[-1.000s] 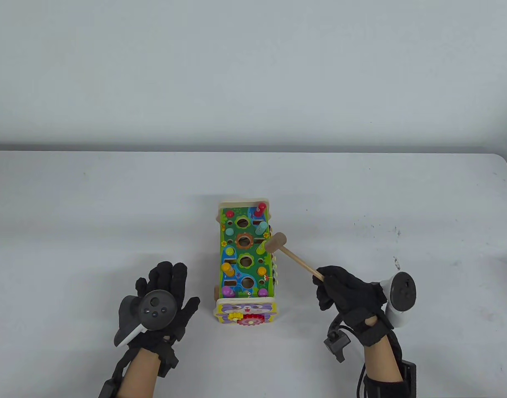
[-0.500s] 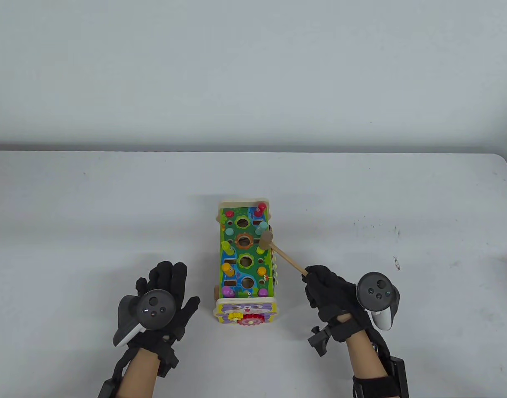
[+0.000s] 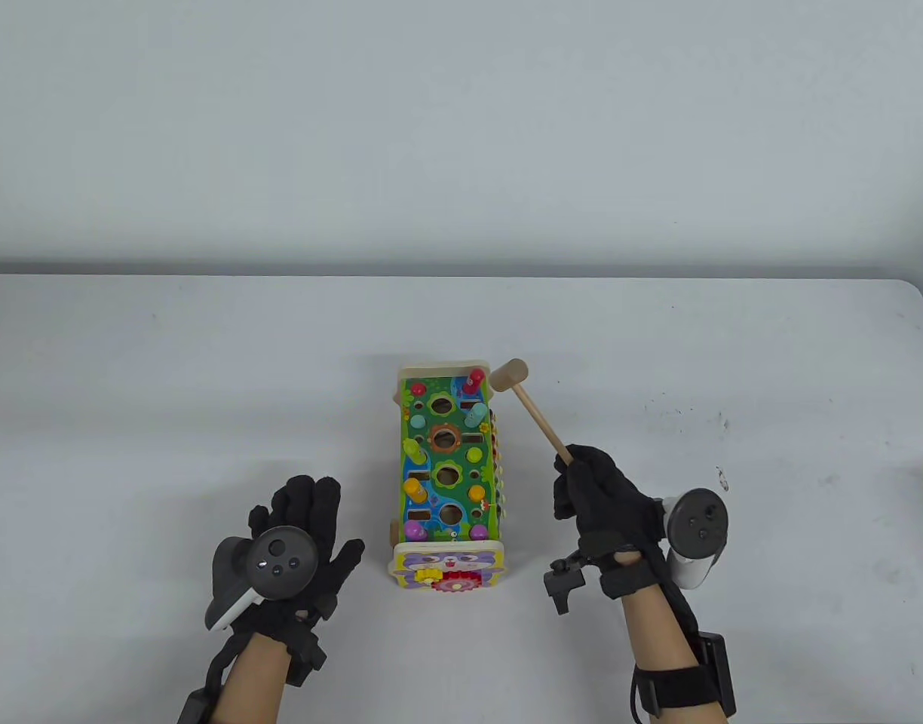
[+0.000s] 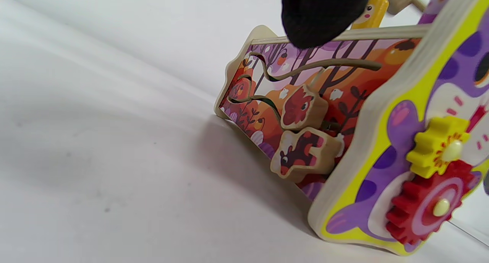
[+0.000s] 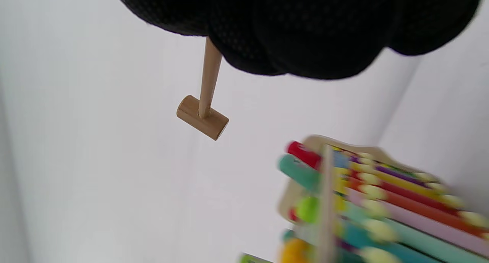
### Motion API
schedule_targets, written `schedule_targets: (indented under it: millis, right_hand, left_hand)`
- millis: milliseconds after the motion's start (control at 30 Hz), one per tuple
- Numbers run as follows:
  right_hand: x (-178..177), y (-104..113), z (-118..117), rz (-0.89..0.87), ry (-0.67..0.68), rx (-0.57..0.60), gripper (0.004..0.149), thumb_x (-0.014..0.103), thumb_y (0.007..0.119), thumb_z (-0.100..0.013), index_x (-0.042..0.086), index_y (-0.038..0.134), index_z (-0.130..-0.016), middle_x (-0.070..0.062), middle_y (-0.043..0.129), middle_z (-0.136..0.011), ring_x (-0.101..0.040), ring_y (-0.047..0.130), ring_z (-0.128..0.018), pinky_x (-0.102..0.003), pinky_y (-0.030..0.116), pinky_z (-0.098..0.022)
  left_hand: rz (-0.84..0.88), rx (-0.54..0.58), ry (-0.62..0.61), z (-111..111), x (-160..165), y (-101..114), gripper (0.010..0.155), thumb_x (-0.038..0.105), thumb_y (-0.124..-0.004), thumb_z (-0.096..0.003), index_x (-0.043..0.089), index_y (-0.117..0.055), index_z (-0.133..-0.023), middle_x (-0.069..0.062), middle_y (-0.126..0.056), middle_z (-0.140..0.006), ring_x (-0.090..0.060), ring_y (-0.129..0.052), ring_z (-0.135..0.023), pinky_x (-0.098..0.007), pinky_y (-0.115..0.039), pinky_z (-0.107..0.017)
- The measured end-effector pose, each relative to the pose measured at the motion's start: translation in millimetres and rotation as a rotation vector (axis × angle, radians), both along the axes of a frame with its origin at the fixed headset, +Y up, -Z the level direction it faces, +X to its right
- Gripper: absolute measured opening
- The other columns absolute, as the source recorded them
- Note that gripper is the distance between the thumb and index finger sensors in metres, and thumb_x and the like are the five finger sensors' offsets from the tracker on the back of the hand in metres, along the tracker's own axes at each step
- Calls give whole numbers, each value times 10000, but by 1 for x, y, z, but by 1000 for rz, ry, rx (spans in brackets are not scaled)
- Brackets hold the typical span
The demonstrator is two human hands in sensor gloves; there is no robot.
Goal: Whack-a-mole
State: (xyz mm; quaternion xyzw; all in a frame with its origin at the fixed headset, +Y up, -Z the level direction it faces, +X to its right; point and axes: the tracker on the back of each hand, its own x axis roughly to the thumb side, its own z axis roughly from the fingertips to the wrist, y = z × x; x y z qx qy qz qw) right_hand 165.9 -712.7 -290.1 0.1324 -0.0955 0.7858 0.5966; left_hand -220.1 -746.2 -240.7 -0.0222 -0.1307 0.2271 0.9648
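Whack-a-mole toy [image 3: 448,467] sits mid-table between my hands, gear end toward me. Right hand [image 3: 605,513] clenched round handle end of wooden hammer [image 3: 533,411], for reach and swing. Hammer head raised beside far right corner, clear of pegs, near red peg [image 3: 475,379] and teal peg [image 3: 476,412], both standing proud; likely next targets. Left hand [image 3: 295,543] flat on table, fingers spread, holding nothing, near toy to steady it if it slides.

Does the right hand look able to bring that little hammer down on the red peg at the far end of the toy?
Probably yes. The right hand grips the hammer, whose head hangs just beside the red peg, with nothing between them.
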Motion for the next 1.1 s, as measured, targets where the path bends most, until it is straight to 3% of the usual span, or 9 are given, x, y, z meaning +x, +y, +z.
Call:
schedule_targets:
  millis: [67, 133, 400, 533, 700, 900, 1100]
  right_hand:
    - [-5, -6, -4, 180, -4, -106, 452, 259, 622, -561, -101, 736, -811, -158, 859, -494, -281, 886, -266, -596, 707, -390]
    - [-6, -6, -8, 270, 8, -108, 452, 271, 617, -563, -88, 740, -808, -135, 861, -487, -257, 888, -260, -580, 721, -386]
    - [-2, 23, -9, -131, -19, 61, 453, 272, 609, -567, -85, 723, -822, -138, 853, -513, -263, 887, -288, -583, 711, -409]
    - [-3, 25, -10, -251, -8, 53, 452, 288, 595, -578, -57, 703, -849, -123, 843, -548, -255, 887, -327, -574, 705, -443]
    - [-13, 11, -23, -158, -29, -26, 451, 278, 598, -580, -65, 703, -855, -137, 843, -555, -267, 886, -333, -581, 698, -443]
    - [-23, 0, -40, 253, -68, -172, 451, 259, 614, -570, -99, 733, -818, -146, 860, -500, -267, 891, -273, -586, 715, -390]
    - [-18, 7, -28, 44, -73, -70, 450, 257, 618, -568, -103, 736, -812, -148, 860, -497, -269, 891, -269, -587, 714, -389]
  left_hand:
    - [1, 0, -1, 0, 0, 0, 825, 429, -646, -564, 63, -171, -1131, -371, -156, -1122, -678, -237, -1026, -829, -169, -613]
    - [6, -2, -3, 0, 0, 0, 824, 429, -646, -565, 62, -172, -1130, -372, -158, -1121, -678, -239, -1026, -829, -171, -614]
    - [29, -10, -2, -1, -1, 0, 825, 430, -644, -565, 62, -169, -1130, -374, -154, -1120, -679, -237, -1026, -830, -173, -613]
    - [36, -11, 1, -1, -1, -1, 826, 431, -644, -565, 62, -168, -1130, -371, -154, -1122, -679, -236, -1025, -829, -174, -614]
    - [38, -16, 0, -1, -1, -1, 826, 430, -644, -565, 61, -168, -1130, -370, -156, -1122, -679, -237, -1026, -830, -175, -613]
    - [44, -22, -10, -1, 0, -1, 824, 431, -643, -566, 60, -170, -1130, -373, -157, -1121, -680, -239, -1024, -829, -176, -614]
    - [52, -26, -15, -2, 0, -2, 826, 432, -642, -566, 61, -166, -1130, -372, -155, -1121, -681, -237, -1024, -829, -176, -614]
